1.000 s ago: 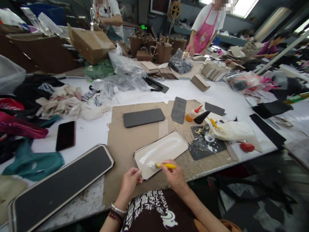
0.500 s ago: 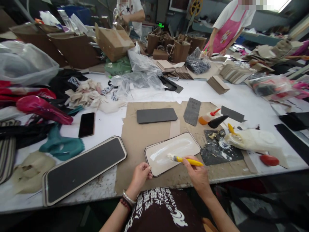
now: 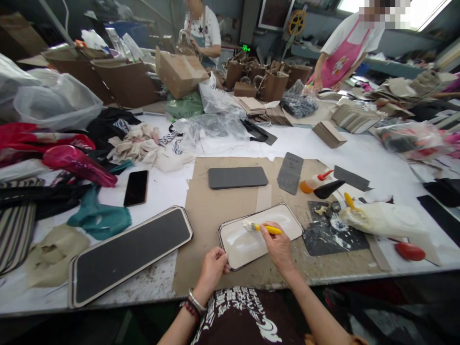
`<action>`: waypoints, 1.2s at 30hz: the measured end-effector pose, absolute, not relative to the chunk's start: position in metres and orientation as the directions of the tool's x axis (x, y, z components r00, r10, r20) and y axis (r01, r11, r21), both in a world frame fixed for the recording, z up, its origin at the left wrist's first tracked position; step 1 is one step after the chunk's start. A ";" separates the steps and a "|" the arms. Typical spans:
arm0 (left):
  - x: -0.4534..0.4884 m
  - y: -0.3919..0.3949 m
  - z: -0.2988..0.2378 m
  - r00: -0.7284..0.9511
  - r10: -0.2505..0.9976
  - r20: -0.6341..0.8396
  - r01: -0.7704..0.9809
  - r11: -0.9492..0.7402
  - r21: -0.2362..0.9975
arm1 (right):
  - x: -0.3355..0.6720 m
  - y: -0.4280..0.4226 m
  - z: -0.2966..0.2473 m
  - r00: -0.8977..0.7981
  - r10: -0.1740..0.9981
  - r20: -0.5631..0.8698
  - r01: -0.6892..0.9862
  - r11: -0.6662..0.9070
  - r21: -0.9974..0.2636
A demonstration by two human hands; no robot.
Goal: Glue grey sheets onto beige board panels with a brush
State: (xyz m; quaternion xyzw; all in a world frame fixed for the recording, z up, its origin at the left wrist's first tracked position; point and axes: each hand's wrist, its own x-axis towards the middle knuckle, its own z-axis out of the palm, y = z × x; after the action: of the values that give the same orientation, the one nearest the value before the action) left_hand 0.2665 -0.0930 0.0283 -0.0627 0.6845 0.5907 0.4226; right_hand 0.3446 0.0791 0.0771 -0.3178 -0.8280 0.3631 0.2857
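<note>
My right hand [image 3: 278, 247] pinches a yellow-handled glue brush [image 3: 268, 229], spreading white paste [image 3: 233, 237] across a cream-faced panel [image 3: 287, 225]; my left hand [image 3: 212, 270] curls at its 7 o'clock edge, grip unclear.

Room lies left of the panel [image 3: 237, 249]; a glue-smeared mat [image 3: 319, 239] blocks right.

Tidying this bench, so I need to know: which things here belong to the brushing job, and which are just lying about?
Job: left hand, right hand, yellow brush, white-coated panel, glue-smeared mat.
Lying about: phone, teal cloth, cream cloth.
</note>
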 end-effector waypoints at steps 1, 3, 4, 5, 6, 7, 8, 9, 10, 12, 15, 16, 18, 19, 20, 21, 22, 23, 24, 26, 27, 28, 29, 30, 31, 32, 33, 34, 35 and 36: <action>0.267 -0.093 0.029 -0.635 0.413 -0.653 -0.584 0.296 0.756 | 0.352 0.093 0.077 -0.609 0.745 0.273 0.356 0.564 -0.745; 0.267 -0.094 0.030 -0.632 0.416 -0.653 -0.582 0.300 0.755 | 0.370 0.122 0.076 -0.554 0.764 0.330 0.437 0.605 -0.666; 0.267 -0.095 0.031 -0.630 0.420 -0.653 -0.581 0.303 0.755 | 0.378 0.135 0.076 -0.526 0.771 0.358 0.475 0.616 -0.628; 0.266 -0.095 0.031 -0.627 0.426 -0.653 -0.579 0.306 0.756 | 0.386 0.148 0.076 -0.501 0.776 0.383 0.510 0.622 -0.594; 0.266 -0.095 0.032 -0.624 0.432 -0.651 -0.576 0.309 0.757 | 0.392 0.158 0.077 -0.481 0.778 0.404 0.539 0.626 -0.564; 0.265 -0.095 0.032 -0.621 0.438 -0.650 -0.573 0.312 0.758 | 0.396 0.165 0.077 -0.470 0.776 0.420 0.558 0.630 -0.540; 0.265 -0.095 0.032 -0.619 0.444 -0.647 -0.568 0.315 0.760 | 0.399 0.170 0.078 -0.469 0.771 0.430 0.569 0.636 -0.521; 0.265 -0.095 0.032 -0.619 0.449 -0.645 -0.563 0.319 0.762 | 0.399 0.173 0.079 -0.477 0.764 0.435 0.569 0.646 -0.510; 0.265 -0.095 0.032 -0.619 0.452 -0.642 -0.558 0.323 0.765 | 0.397 0.173 0.079 -0.492 0.753 0.436 0.559 0.658 -0.505; 0.265 -0.094 0.032 -0.621 0.453 -0.639 -0.550 0.329 0.768 | 0.389 0.168 0.080 -0.532 0.728 0.432 0.520 0.684 -0.512; 0.265 -0.094 0.033 -0.623 0.451 -0.640 -0.548 0.332 0.768 | 0.375 0.153 0.081 -0.581 0.700 0.416 0.451 0.702 -0.551; 0.265 -0.094 0.033 -0.623 0.450 -0.640 -0.549 0.331 0.768 | 0.370 0.146 0.082 -0.591 0.697 0.406 0.429 0.698 -0.574; 0.265 -0.094 0.034 -0.623 0.448 -0.641 -0.552 0.328 0.767 | 0.361 0.128 0.084 -0.620 0.690 0.373 0.372 0.677 -0.635; 0.265 -0.094 0.034 -0.623 0.447 -0.642 -0.555 0.325 0.766 | 0.358 0.116 0.085 -0.642 0.681 0.351 0.338 0.663 -0.668; 0.265 -0.093 0.035 -0.623 0.445 -0.643 -0.558 0.323 0.765 | 0.354 0.103 0.086 -0.669 0.667 0.329 0.301 0.647 -0.701; 0.265 -0.093 0.035 -0.623 0.444 -0.644 -0.561 0.320 0.763 | 0.351 0.089 0.088 -0.699 0.646 0.305 0.263 0.629 -0.731; 0.266 -0.093 0.035 -0.622 0.444 -0.645 -0.564 0.318 0.762 | 0.348 0.074 0.090 -0.732 0.620 0.281 0.224 0.609 -0.760; 0.266 -0.093 0.036 -0.621 0.445 -0.645 -0.566 0.315 0.762 | 0.346 0.060 0.091 -0.765 0.590 0.256 0.189 0.586 -0.788; 0.266 -0.093 0.036 -0.621 0.446 -0.645 -0.567 0.312 0.762 | 0.345 0.047 0.093 -0.795 0.560 0.232 0.159 0.561 -0.812; 0.266 -0.094 0.036 -0.622 0.447 -0.643 -0.568 0.308 0.764 | 0.346 0.027 0.096 -0.841 0.508 0.186 0.122 0.513 -0.849; 0.266 -0.094 0.036 -0.623 0.447 -0.642 -0.567 0.307 0.764 | 0.349 0.023 0.096 -0.852 0.496 0.166 0.121 0.496 -0.860; 0.266 -0.094 0.035 -0.623 0.447 -0.642 -0.567 0.308 0.764 | 0.352 0.021 0.097 -0.855 0.497 0.148 0.133 0.485 -0.864; 0.267 -0.095 0.035 -0.622 0.447 -0.643 -0.567 0.310 0.763 | 0.358 0.023 0.097 -0.850 0.510 0.133 0.153 0.481 -0.863; 0.267 -0.095 0.034 -0.621 0.446 -0.645 -0.568 0.311 0.762 | 0.364 0.027 0.097 -0.838 0.532 0.125 0.178 0.482 -0.858; 0.267 -0.095 0.034 -0.621 0.445 -0.646 -0.568 0.313 0.761 | 0.371 0.033 0.097 -0.821 0.559 0.120 0.206 0.485 -0.850; 0.267 -0.095 0.034 -0.621 0.444 -0.646 -0.567 0.314 0.761 | 0.377 0.039 0.097 -0.800 0.588 0.121 0.234 0.491 -0.839; 0.267 -0.095 0.034 -0.622 0.443 -0.646 -0.566 0.315 0.762 | 0.383 0.044 0.097 -0.779 0.614 0.127 0.258 0.498 -0.828; 0.267 -0.095 0.034 -0.623 0.443 -0.645 -0.564 0.316 0.763 | 0.388 0.047 0.098 -0.760 0.635 0.136 0.276 0.505 -0.818; 0.267 -0.095 0.034 -0.624 0.443 -0.644 -0.562 0.318 0.763 | 0.391 0.048 0.099 -0.746 0.650 0.145 0.286 0.510 -0.811; 0.267 -0.095 0.034 -0.624 0.443 -0.644 -0.560 0.321 0.764 | 0.393 0.047 0.100 -0.740 0.656 0.150 0.291 0.512 -0.808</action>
State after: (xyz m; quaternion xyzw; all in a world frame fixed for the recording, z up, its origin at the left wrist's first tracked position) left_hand 0.2669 -0.0950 0.0344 -0.0426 0.6888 0.5812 0.4312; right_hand 0.3928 0.0466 0.1002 -0.2818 -0.8399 0.4054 0.2254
